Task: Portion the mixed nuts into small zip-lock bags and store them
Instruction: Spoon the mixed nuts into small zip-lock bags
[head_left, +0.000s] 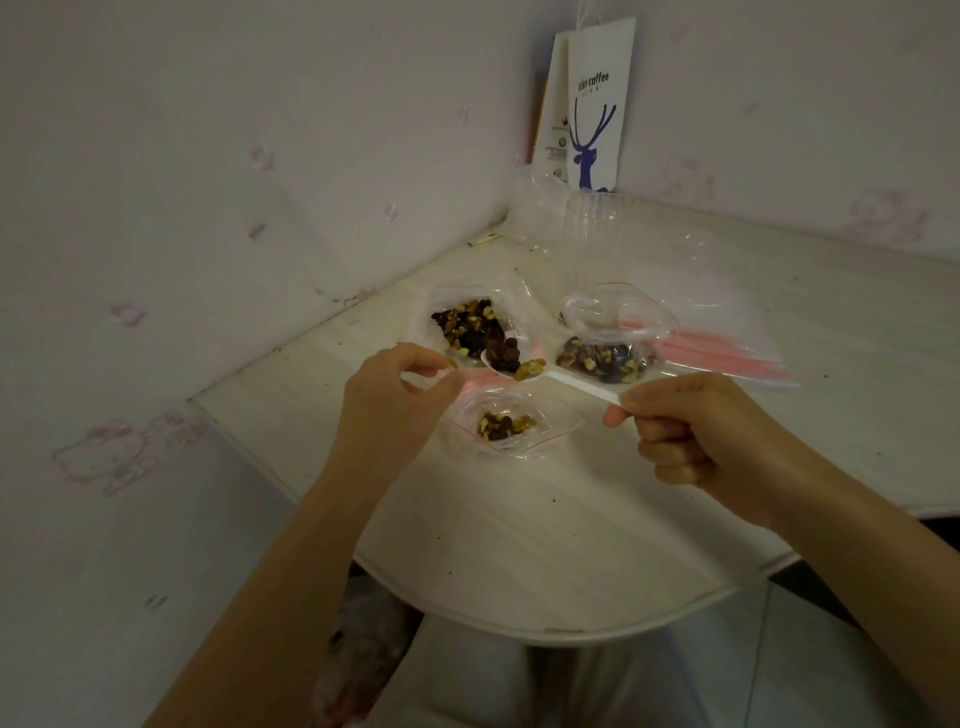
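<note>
Right hand (691, 426) gripping spoon (550, 371) heaped with nuts (511, 358), left hand (395, 395) pinching open small bag (511, 428) on desk (519, 545)

A pale wood-grain table (545, 530) with a rounded near edge fits into the wall corner, specks and crumbs scattered over it. Just beyond the left hand (387, 400) lies an open bag of mixed nuts (470, 327). Between the two hands, slightly nearer, sits a small bag (511, 426) with a few nuts in it. Beyond the right hand (696, 426) stands a fuller bag (605, 343) on a flat stack of empty bags (737, 353) with pink strips. Farther back are clear cups (597, 234), crumpled plastic (535, 208) and a paper coffee bag (592, 109) against the wall.
</note>
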